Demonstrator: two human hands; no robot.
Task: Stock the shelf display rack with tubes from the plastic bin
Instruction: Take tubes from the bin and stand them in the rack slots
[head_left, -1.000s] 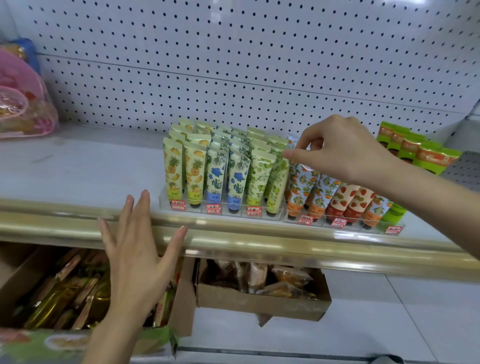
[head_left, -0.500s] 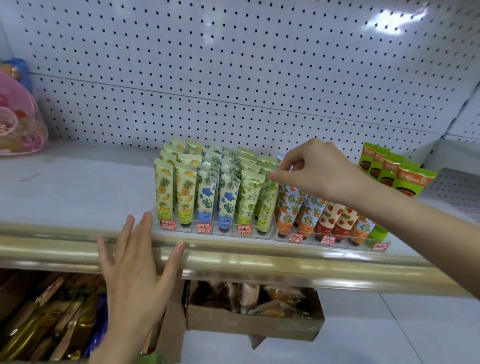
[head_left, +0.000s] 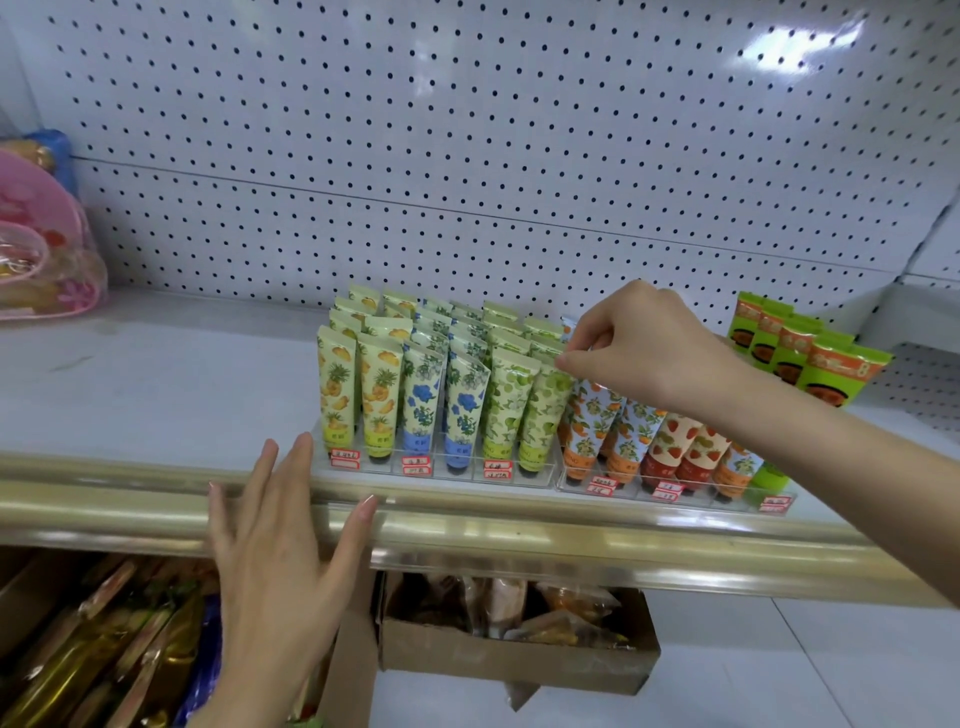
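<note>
1. Up on the white shelf (head_left: 156, 389), the clear display rack (head_left: 431, 467) sits right at the front edge, just behind the gold rail (head_left: 519, 530).
2. Rows of tubes fill it, caps down: pineapple tubes (head_left: 337, 389) on the left, then blue-flower tubes (head_left: 423, 400), then lime tubes (head_left: 506, 405).
3. A second clear tray (head_left: 675, 491) butts against it on the right, carrying orange-print tubes (head_left: 587, 421) and strawberry tubes (head_left: 670, 441), all leaning to the left.
4. Look at the right hand (head_left: 649, 353): it hangs over the orange-print row, fingers curled, thumb and forefinger nipped narrow where the lime row meets the orange one.
5. The hand covers those tube tops, so I cannot tell whether a tube is really gripped.
6. Left hand (head_left: 280, 561) is low in front of the gold rail, palm away, fingers straight and fanned wide, holding nothing.
7. Its fingertips reach up near the rack's left front corner; whether they touch, I cannot tell.
8. Green packs (head_left: 826, 374) stand apart at the far right of the shelf, and a pink bag (head_left: 41, 249) sits at the far left.
9. Below the shelf, a cardboard box (head_left: 519, 660) holds wrapped packets.
</note>
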